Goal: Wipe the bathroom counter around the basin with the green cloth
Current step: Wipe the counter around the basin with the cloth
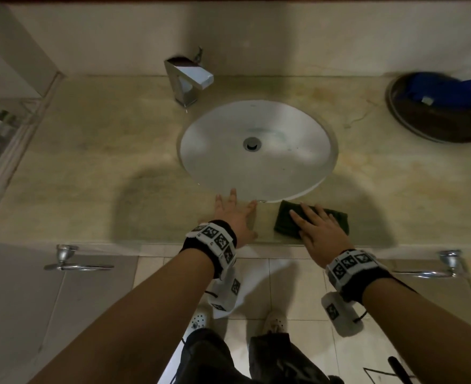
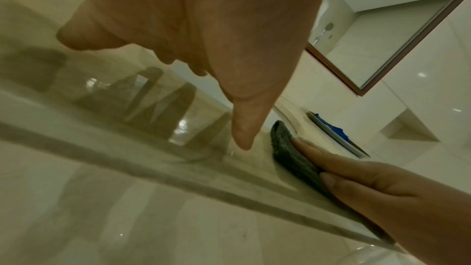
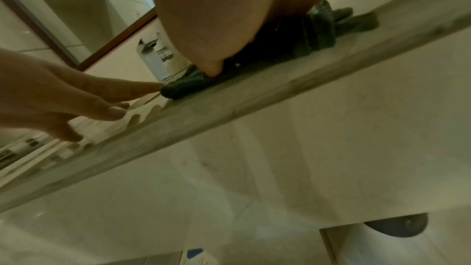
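**A:** Green cloth (image 1: 309,221), folded into a dark pad, lies on the front strip of the bench (image 1: 90,151), just below the basin (image 1: 258,149) rim. From the head view, the right hand (image 1: 318,231) lies flat on it, fingers (image 1: 298,217) straight and slightly spread, pressing rather than gripping.

**B:** And the left hand (image 1: 235,217) is bare on the stone beside it, fingers splayed, holding nothing. A brace, I'd say.

**A:** Left wrist view now: the cloth (image 2: 288,148) shows a ribbed, nubby weave, thick at its folded edge. The right hand's fingers (image 2: 331,158) lie straight along its top.

**B:** The bench looks like polished beige stone, glossy enough to reflect those fingers. The basin is smooth white, oval, set under the stone.

**A:** Right wrist view: the palm's heel bears down on the cloth (image 3: 183,86) right at the bench's front edge.

**B:** To do this well, I'd keep that palm pressure even, follow the basin's curve closely, and overlap the passes. The chrome tap (image 1: 187,79) base will probably need a fold's edge worked round it.
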